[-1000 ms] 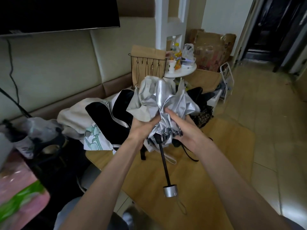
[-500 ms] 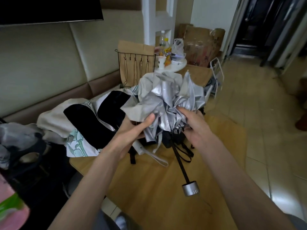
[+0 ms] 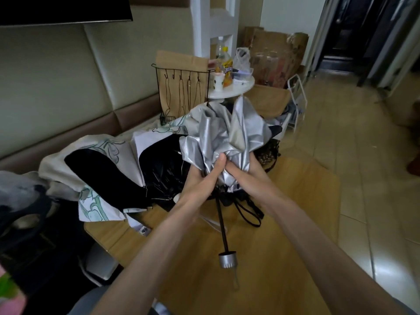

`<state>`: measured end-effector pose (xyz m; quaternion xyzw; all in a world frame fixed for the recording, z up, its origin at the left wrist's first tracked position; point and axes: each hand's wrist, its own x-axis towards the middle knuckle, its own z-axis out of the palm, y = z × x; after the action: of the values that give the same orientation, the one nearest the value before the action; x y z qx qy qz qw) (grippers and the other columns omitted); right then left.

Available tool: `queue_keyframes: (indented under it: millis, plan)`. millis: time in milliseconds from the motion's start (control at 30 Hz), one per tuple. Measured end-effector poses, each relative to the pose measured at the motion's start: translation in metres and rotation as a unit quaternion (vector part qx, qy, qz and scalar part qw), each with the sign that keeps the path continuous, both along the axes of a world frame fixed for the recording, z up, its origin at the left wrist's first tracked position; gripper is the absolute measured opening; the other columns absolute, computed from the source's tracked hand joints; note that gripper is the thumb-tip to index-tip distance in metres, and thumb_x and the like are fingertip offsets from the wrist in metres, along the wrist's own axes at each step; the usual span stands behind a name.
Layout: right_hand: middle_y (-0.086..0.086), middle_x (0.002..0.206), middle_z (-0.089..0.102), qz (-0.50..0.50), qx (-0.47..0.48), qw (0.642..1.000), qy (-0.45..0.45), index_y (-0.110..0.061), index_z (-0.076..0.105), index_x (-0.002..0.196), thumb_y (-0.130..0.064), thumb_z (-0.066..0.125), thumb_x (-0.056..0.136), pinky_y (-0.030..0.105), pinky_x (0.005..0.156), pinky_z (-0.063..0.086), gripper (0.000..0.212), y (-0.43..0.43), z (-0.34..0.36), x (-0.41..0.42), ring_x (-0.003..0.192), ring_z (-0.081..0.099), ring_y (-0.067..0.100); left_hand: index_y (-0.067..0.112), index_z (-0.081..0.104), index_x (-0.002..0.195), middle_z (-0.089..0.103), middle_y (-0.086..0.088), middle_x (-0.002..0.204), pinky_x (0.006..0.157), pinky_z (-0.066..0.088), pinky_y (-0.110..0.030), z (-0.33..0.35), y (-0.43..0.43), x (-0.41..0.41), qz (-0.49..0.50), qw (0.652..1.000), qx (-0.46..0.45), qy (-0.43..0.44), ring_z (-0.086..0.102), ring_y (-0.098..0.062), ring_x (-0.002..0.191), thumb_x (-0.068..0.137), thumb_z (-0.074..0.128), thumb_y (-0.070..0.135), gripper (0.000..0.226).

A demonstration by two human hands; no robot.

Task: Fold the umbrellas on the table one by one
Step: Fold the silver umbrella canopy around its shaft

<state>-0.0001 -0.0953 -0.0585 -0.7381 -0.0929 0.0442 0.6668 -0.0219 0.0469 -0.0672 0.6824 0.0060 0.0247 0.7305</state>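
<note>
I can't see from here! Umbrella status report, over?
Left hand and right hand grip silver umbrella, cloth bunched. Handle hangs over table. Other umbrellas piled behind.

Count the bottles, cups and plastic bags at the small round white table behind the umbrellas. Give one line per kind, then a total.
Bottles: 2
Cups: 1
Plastic bags: 1
Total: 4
</note>
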Motion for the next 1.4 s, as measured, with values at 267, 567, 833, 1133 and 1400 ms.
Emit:
queue_keyframes:
  millis: [267,567,833,1133,1400]
  plan:
    - [0.010,0.136,0.069,0.037,0.042,0.996,0.074,-0.022,0.058,0.142,-0.064,0.051,0.099,0.055,0.110,0.052,0.060,-0.034,-0.003,0.014,0.122,0.068,0.033,0.045,0.074,0.115,0.077,0.018,0.119,0.110,0.051,-0.038,-0.019,0.010,0.017,0.010,0.999,0.018,0.042,0.071,-0.002,0.112,0.099,0.068,0.047,0.017]
    - [-0.003,0.124,0.077,-0.051,0.212,0.968,0.126,-0.022,0.050,0.149,-0.042,0.086,0.074,0.039,0.109,0.051,0.086,-0.047,-0.013,0.016,0.113,0.074,0.015,0.027,0.062,0.142,0.076,0.009,0.127,0.113,0.050,-0.042,-0.024,0.014,0.021,0.033,0.999,-0.010,0.024,0.070,-0.009,0.119,0.105,0.063,0.040,0.039]
    - [-0.006,0.119,0.079,-0.027,0.098,0.990,0.092,-0.022,0.063,0.140,-0.048,0.091,0.061,0.040,0.101,0.058,0.088,-0.015,-0.013,0.014,0.109,0.075,0.012,0.023,0.066,0.124,0.081,0.009,0.099,0.084,0.063,-0.031,-0.030,0.003,0.017,-0.053,0.996,0.061,0.032,0.077,-0.012,0.096,0.110,0.051,0.031,0.022]
    - [-0.004,0.090,0.070,-0.133,0.111,0.978,0.117,-0.019,0.057,0.094,-0.007,0.079,0.085,0.037,0.092,0.055,0.026,-0.027,-0.017,0.015,0.087,0.065,0.011,0.035,0.068,0.125,0.077,0.009,0.121,0.100,0.057,-0.045,-0.006,0.020,0.019,-0.100,0.993,0.047,0.027,0.072,-0.015,0.114,0.091,0.072,0.055,0.040]
    - [-0.009,0.097,0.080,-0.122,0.080,0.989,0.026,-0.020,0.068,0.113,-0.005,0.085,0.085,0.023,0.078,0.063,0.036,-0.020,-0.022,0.015,0.093,0.076,0.005,0.031,0.048,0.150,0.071,0.005,0.136,0.107,0.054,-0.050,-0.012,0.014,0.014,-0.112,0.992,-0.009,0.064,0.067,-0.018,0.126,0.044,0.083,0.090,0.126]
